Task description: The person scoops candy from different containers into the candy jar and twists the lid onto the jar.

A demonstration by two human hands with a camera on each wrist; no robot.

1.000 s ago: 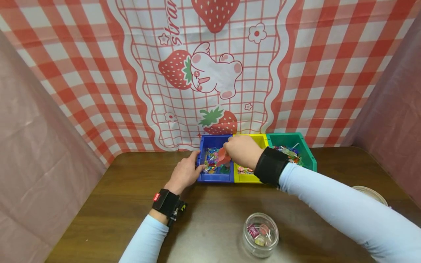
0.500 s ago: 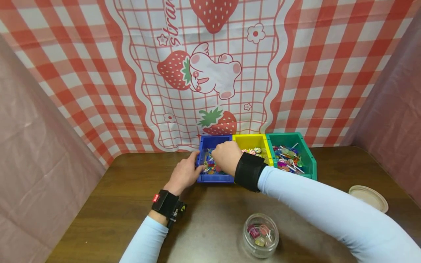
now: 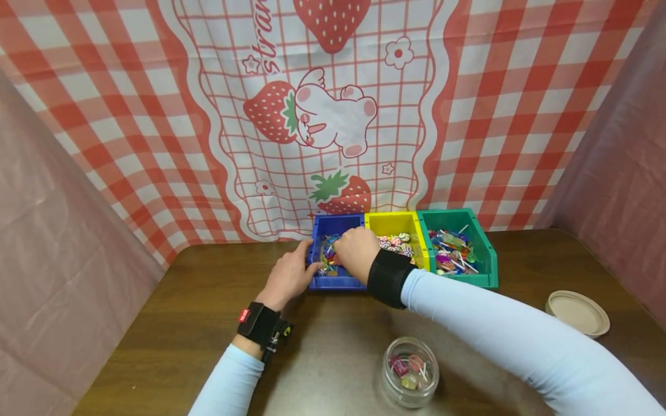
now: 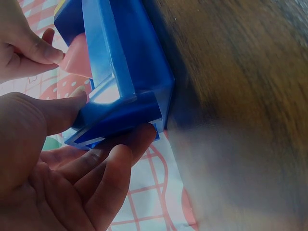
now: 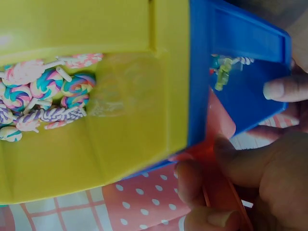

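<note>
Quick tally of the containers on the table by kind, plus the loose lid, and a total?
Plastic bins: 3, namely the blue bin, the yellow bin and the green bin
Clear jar: 1, the clear jar
Loose lid: 1, the beige lid
Total: 5

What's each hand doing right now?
Left hand: grips the blue bin.
Right hand: holds a red scoop in that bin.
</note>
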